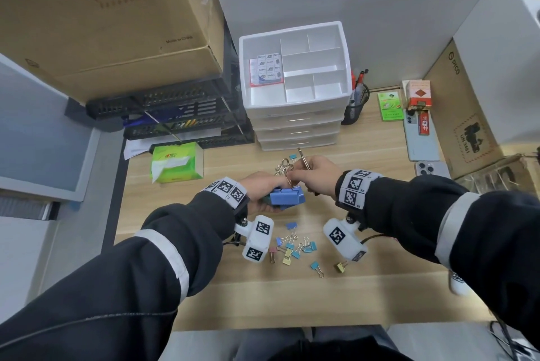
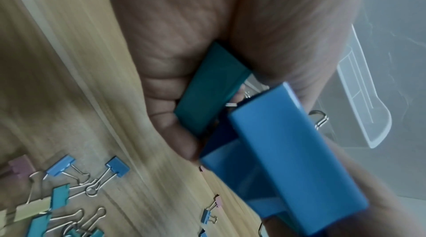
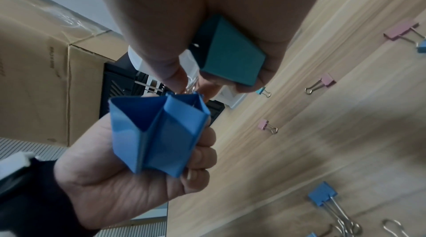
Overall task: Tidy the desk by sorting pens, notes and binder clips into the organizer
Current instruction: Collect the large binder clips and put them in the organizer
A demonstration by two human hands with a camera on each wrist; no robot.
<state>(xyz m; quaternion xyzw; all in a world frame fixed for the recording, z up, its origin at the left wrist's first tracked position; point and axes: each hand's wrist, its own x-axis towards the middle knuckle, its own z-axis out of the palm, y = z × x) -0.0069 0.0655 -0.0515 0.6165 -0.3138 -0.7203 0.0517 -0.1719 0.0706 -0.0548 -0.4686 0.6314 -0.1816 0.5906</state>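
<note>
My left hand [image 1: 263,189] grips large blue binder clips [image 1: 287,197] together with a teal one [image 2: 207,87], held above the wooden desk [image 1: 380,214]. My right hand [image 1: 315,175] meets it, with its fingertips on the blue clips' wire handles [image 1: 287,175]. It also holds a teal binder clip [image 3: 230,58] against its palm. Several small coloured binder clips [image 1: 292,246] lie scattered on the desk nearer to me. The white organizer [image 1: 346,62] stands at the back on a drawer stack. A pack of sticky notes [image 1: 266,69] lies in its left compartment.
A black mesh cup with pens [image 1: 356,103] stands right of the organizer. A green tissue pack [image 1: 175,162] lies at the left and black trays [image 1: 175,115] stand behind it. Two phones [image 1: 420,138] and small boxes [image 1: 390,105] lie at the right. Cardboard boxes [image 1: 102,10] flank the desk.
</note>
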